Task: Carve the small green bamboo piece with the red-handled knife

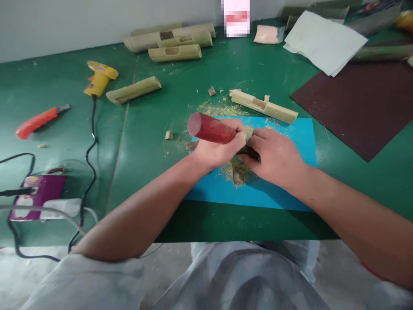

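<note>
My left hand (219,148) is wrapped round a thick red round-ended handle (211,128). The tool's working end is hidden. My right hand (275,153) has its fingers curled over a dark narrow piece (250,151) between the hands; I cannot tell whether it belongs to the tool. A brownish end of a piece (192,145) sticks out left of my left hand. Beneath both hands lies a blue sheet (277,196), strewn with yellowish shavings. A small brown bamboo chip (238,175) rests on it. Just beyond is a bamboo tube with a cut-out (274,108).
Several bamboo pieces (174,52) lie at the back, another bamboo tube (134,90) nearer. To the left are a yellow corded hot-glue gun (101,79), a red-handled cutter (40,122) and a purple power box (45,189). At right are a dark board (355,107) and white paper (324,43).
</note>
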Demonstrator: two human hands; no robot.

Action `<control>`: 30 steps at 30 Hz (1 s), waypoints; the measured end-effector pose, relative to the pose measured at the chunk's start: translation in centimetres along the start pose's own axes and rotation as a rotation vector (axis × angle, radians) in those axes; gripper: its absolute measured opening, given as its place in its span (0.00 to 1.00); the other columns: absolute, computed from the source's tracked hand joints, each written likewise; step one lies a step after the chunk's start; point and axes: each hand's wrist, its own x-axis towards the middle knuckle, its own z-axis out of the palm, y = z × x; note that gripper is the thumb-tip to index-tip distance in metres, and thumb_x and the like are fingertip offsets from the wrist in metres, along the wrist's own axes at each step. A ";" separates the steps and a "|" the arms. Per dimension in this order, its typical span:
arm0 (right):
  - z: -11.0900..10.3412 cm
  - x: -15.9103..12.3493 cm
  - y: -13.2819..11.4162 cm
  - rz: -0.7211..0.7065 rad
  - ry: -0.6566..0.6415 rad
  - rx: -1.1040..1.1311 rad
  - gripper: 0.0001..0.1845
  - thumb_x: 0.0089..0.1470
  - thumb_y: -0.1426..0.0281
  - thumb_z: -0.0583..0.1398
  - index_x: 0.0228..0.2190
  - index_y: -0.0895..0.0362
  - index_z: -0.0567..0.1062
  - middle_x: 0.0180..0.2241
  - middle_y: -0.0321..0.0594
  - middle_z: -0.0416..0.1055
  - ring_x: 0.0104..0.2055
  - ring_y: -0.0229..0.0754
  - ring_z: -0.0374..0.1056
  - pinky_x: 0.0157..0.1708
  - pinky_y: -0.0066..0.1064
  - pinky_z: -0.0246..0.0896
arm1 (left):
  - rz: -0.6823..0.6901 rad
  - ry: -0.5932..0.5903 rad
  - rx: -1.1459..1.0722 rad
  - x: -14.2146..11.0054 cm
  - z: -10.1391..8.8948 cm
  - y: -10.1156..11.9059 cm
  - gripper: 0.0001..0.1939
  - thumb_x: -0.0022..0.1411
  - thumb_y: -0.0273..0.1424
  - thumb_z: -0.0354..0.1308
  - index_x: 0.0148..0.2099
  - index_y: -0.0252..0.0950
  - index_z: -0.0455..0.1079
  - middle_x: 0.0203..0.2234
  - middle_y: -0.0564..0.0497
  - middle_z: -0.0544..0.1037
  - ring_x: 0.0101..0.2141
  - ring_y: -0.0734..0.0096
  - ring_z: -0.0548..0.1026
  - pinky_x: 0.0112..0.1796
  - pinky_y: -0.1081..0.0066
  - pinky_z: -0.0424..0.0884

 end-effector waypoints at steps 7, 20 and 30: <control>0.3 0.1 0.4 -0.008 0.016 0.026 0.10 0.62 0.64 0.60 0.32 0.56 0.77 0.36 0.47 0.76 0.41 0.50 0.69 0.37 0.39 0.56 | -0.015 0.076 -0.130 0.0 0.2 -0.2 0.09 0.52 0.27 0.54 0.21 0.38 0.61 0.17 0.55 0.64 0.22 0.75 0.62 0.27 0.68 0.62; 0.5 -0.1 0.0 -0.024 0.038 -0.046 0.09 0.62 0.65 0.61 0.35 0.58 0.77 0.38 0.47 0.76 0.41 0.48 0.67 0.37 0.39 0.53 | -0.005 0.141 -0.026 0.2 0.8 -0.7 0.10 0.55 0.29 0.54 0.22 0.39 0.58 0.19 0.54 0.65 0.25 0.73 0.63 0.30 0.67 0.64; 0.4 -0.3 -0.1 -0.060 0.063 -0.077 0.09 0.63 0.66 0.60 0.36 0.58 0.78 0.37 0.46 0.76 0.40 0.47 0.67 0.35 0.38 0.51 | 0.034 0.101 0.007 0.1 0.7 -0.3 0.10 0.55 0.29 0.53 0.23 0.39 0.59 0.20 0.54 0.66 0.25 0.73 0.65 0.30 0.67 0.66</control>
